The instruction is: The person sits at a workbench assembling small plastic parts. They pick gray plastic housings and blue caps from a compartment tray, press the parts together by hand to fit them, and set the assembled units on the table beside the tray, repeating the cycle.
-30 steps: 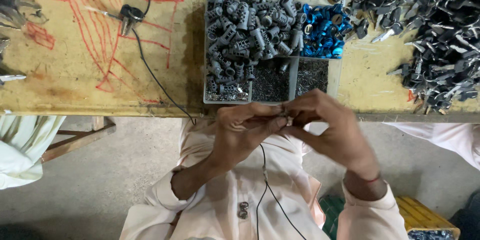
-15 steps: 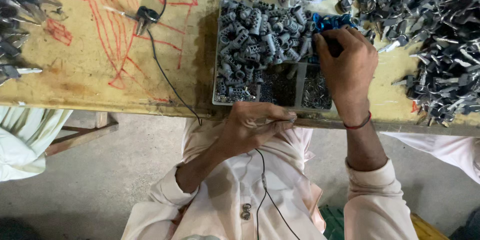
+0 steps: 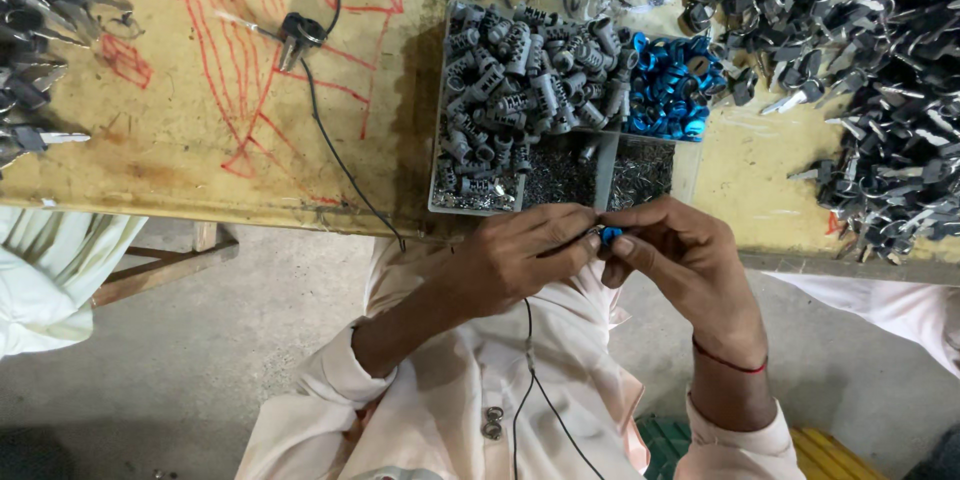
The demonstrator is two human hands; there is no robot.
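Head cam: blue ring is off the tray and between my fingertips now, just below the table edge.
Half a second back my right hand was up in the blue bin; now it's pinching that ring against whatever my left hand grips, too hidden to tell. Grey barrels sit untouched in the tray.

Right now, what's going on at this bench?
A seated person works at the near edge of a yellow table. The left hand and the right hand meet just below a compartment tray, pinching a small blue part between the fingertips. The tray holds grey cylindrical parts, blue rings and fine metal bits. A heap of dark metal pieces lies to the right.
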